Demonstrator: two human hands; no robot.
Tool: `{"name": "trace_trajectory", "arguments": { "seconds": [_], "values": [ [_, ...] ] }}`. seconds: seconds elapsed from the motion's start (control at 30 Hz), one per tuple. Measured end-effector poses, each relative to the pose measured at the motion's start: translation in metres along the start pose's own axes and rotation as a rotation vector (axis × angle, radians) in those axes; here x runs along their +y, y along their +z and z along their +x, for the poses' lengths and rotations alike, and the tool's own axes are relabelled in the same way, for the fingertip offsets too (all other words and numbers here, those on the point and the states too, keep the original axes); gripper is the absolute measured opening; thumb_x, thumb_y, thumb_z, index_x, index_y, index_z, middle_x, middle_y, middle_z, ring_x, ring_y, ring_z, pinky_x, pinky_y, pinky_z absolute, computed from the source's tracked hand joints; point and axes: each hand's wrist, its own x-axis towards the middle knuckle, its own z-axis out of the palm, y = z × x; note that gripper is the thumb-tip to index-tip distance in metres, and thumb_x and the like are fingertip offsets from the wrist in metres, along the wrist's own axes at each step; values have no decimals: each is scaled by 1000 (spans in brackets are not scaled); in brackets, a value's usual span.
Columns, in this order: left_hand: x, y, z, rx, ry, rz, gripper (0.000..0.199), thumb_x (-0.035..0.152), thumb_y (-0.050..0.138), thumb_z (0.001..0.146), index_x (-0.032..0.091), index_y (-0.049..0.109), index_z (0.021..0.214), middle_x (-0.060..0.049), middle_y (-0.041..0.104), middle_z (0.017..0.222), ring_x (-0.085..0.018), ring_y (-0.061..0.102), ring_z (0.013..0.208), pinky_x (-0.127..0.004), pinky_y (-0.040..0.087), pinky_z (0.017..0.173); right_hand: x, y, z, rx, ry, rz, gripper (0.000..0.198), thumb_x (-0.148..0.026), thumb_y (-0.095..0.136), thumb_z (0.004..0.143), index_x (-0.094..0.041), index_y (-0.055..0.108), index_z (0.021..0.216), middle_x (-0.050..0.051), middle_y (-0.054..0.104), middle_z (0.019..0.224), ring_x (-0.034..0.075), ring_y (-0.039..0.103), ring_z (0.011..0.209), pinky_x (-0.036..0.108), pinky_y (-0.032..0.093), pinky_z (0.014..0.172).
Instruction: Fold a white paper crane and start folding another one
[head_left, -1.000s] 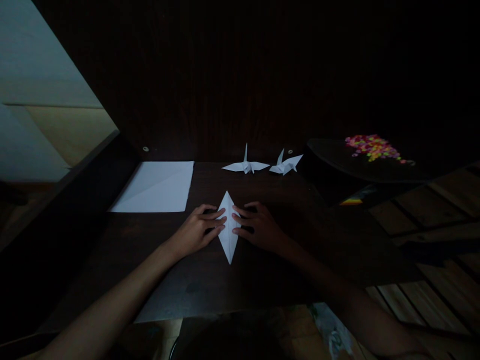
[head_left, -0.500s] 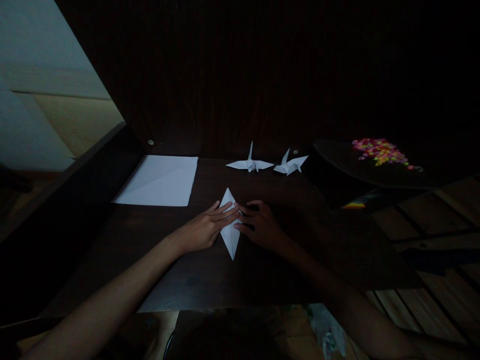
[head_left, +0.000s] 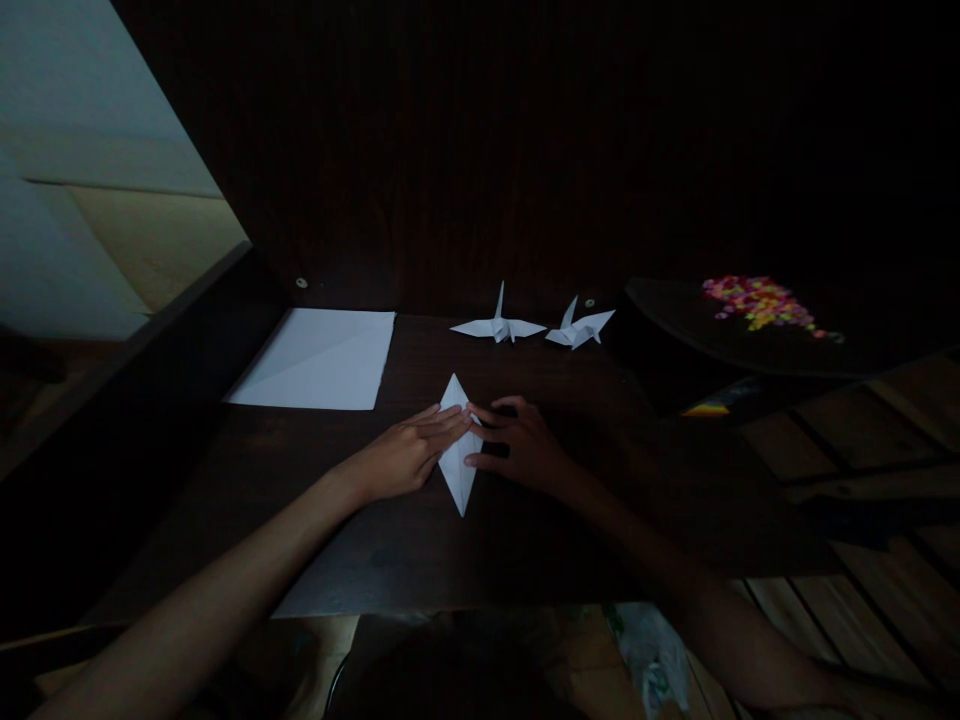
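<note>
A white sheet folded into a long diamond, the folded paper [head_left: 460, 484], lies flat on the dark table in front of me. My left hand [head_left: 409, 452] rests on its left side with the fingers stretched across the middle. From the right, my right hand [head_left: 525, 445] touches the paper's right edge with its fingers spread, thumb lower and fingertips near those of my left hand. The fingers cover the middle of the diamond; its top and bottom points show.
Two white paper cranes, one [head_left: 499, 327] near the middle and another [head_left: 581, 327] to its right, stand at the table's back. White paper [head_left: 319, 360] lies at back left. Small colourful pieces [head_left: 765, 305] sit on a dark surface at right. A plastic bag [head_left: 652, 655] is below.
My right hand's fingers have shifted slightly at the paper's right edge, and my left fingers have drawn a little back to the left. The paper stays in place.
</note>
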Motion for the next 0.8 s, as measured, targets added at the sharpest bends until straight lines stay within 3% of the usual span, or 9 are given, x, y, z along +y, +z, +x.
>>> {"name": "trace_trajectory", "arguments": {
  "seconds": [0.1,0.27,0.53,0.67,0.8],
  "values": [
    [1,-1,1,-3,-15,-5,59,9,35,95,18,19,152,-11,30,155,-19,25,144,-46,24,119,2,-1,0,-23,-1,21,49,-56,57,87,-33,57,131,-2,47,146,32,39,121,51,36,95],
    [2,-3,1,37,-51,-30,53,14,37,97,19,27,149,-10,35,153,-19,31,142,-47,28,117,4,-5,0,-65,-16,57,38,-40,41,99,-37,51,136,-3,42,149,30,38,122,51,34,96],
    [4,-7,1,64,-28,-80,31,13,37,98,16,53,124,-13,40,150,-19,33,141,-47,33,116,-1,-9,0,-74,12,55,45,-45,54,91,-33,52,135,-1,43,149,31,38,123,52,36,95],
    [5,-7,1,71,-35,-84,29,14,39,97,16,56,121,-12,42,148,-20,35,140,-46,34,116,-1,-8,0,-58,17,32,45,-47,53,91,-33,53,134,-1,45,148,30,39,122,52,37,95],
    [8,-4,-1,131,-88,-67,38,17,42,97,17,49,134,-10,44,147,-19,38,138,-43,36,115,-3,-7,-1,-37,-9,-3,45,-48,53,91,-32,54,134,-1,45,148,30,40,121,51,37,94]
  ]
}}
